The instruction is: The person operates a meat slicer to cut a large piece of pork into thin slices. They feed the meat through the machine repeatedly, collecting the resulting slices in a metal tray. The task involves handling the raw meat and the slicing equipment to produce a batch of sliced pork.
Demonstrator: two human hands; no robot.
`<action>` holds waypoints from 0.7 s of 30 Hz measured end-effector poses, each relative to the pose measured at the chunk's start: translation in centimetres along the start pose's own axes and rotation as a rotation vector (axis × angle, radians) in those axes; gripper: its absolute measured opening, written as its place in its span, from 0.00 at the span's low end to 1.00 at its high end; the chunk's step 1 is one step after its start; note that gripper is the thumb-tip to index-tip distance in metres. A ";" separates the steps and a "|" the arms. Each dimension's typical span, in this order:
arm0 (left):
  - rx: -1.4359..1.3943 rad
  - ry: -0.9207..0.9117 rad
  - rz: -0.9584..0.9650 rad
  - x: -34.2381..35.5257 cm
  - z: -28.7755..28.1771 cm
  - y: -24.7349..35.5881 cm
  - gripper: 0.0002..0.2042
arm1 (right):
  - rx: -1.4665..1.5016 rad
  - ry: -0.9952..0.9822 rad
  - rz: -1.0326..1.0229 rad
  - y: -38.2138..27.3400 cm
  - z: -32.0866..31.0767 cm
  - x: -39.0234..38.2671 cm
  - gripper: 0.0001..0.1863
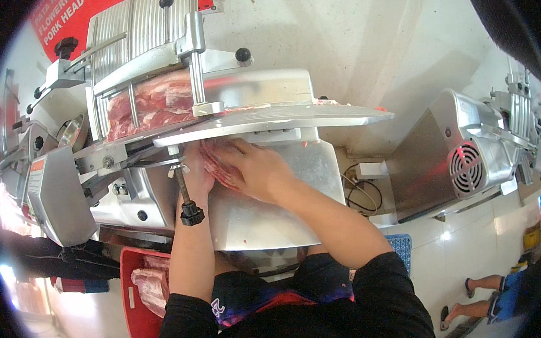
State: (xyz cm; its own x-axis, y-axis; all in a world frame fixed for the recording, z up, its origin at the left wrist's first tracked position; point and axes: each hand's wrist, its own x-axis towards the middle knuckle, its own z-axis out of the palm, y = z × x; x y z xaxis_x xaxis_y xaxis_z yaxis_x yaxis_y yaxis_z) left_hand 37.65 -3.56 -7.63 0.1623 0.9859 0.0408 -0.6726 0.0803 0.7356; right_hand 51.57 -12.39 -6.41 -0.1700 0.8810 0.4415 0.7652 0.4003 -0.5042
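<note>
Up close, in between two bare hands: thin meat slices (218, 166), pink and red, just below the round slicer edge (298, 114) and over the top end of a smooth silver tray (261, 221). On top of the slices, bent and curled, a bit blurry: the right hand (258, 171), seemingly with a light hold on them. On their other side, partly behind a metal rod (185, 185): the left hand (200, 174); not possible to tell how tight or loose. Likely light, soft, floppy, wet and slippery, and easy to tear if pulled by one edge. Best held as one pile, from below and on top, well away from the slicer edge.

A little past that, in the ribbed holder (120, 48): a big meat block (163, 100) with white fat. Probably heavy, firmer, greasy; best gripped from both sides.

Lower down, by the left arm (192, 257): a red bin (125, 278) with chunky, pale pink meat pieces (151, 289) inside. Likely slick too. Past the right arm (341, 229): a blue plastic thing (402, 246) with holes, too covered for a look inside. Off left: a round metal bowl (72, 131), insides hard to see. Far right: a yellow box (531, 238), too small to tell.
</note>
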 end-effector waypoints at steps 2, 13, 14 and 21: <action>0.065 0.041 -0.015 0.7 -1.1 -0.4 0.08 | -0.088 -0.122 0.015 0.9 -0.4 -0.2 0.17; 0.086 0.073 -0.032 0.2 -0.9 0.0 0.11 | -0.060 -0.010 -0.073 0.9 -0.5 -0.7 0.31; 0.086 0.039 0.005 0.5 -1.5 -0.1 0.11 | -0.038 0.016 -0.041 0.7 -0.3 -0.3 0.35; 0.095 0.096 -0.038 0.7 -1.5 -0.1 0.15 | -0.036 0.142 -0.112 0.8 1.7 1.2 0.38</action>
State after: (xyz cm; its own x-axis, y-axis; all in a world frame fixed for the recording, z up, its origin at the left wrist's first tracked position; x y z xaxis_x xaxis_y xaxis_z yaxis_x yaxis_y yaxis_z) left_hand 36.77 -2.65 -8.67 0.1137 0.9923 -0.0496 -0.5953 0.1080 0.7962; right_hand 50.88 -10.61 -7.55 -0.1676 0.7861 0.5949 0.7688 0.4820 -0.4203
